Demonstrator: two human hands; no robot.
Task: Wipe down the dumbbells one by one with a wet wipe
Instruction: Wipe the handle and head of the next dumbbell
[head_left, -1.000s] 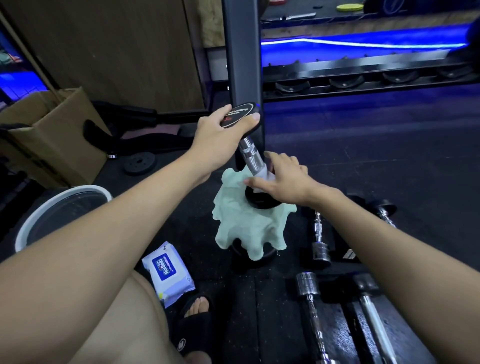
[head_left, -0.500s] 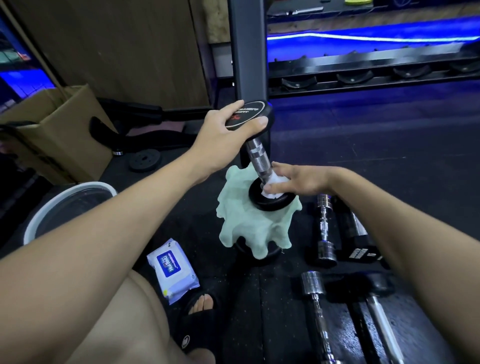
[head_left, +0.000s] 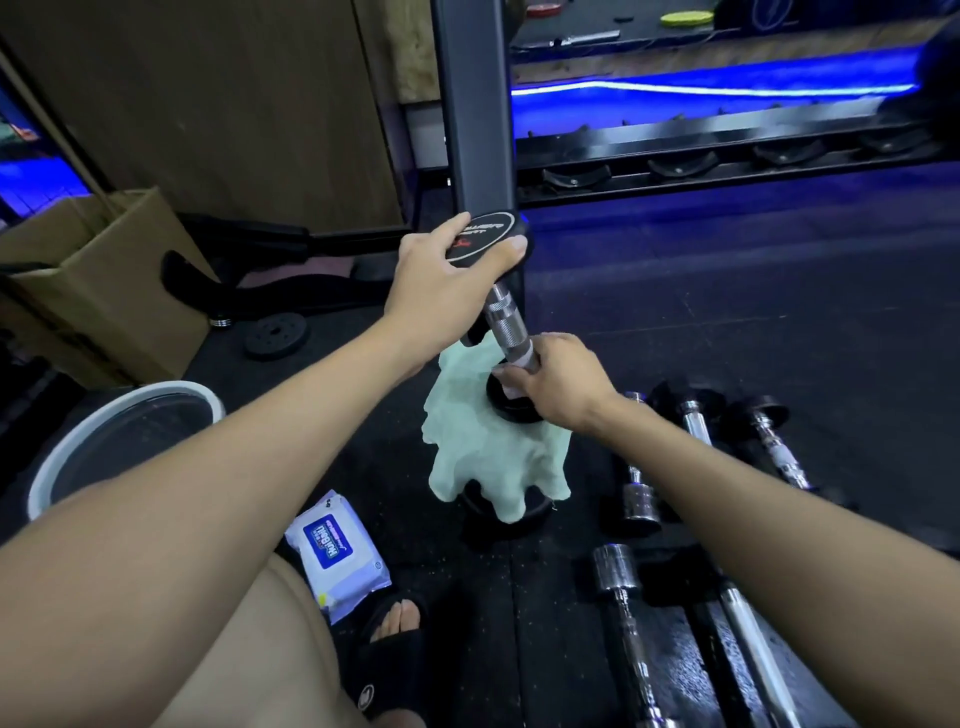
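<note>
A dumbbell (head_left: 506, 317) is held tilted on end at the scene's middle, and its handle is wiped.

Its upper black head is gripped by the left hand (head_left: 441, 280), fingers curled over the rim; its knurled handle is clasped low down by the right hand (head_left: 556, 387), a white wet wipe (head_left: 522, 364) pinched against the metal; its lower head rests on a pale green cloth (head_left: 493, 457) draped over a dark weight on the floor; a wipes pack (head_left: 337, 556) lies near left; other dumbbells (head_left: 639, 493) lie to the right; a white-rimmed bucket (head_left: 122, 441) and a cardboard box (head_left: 104, 280) stand farther left.
</note>
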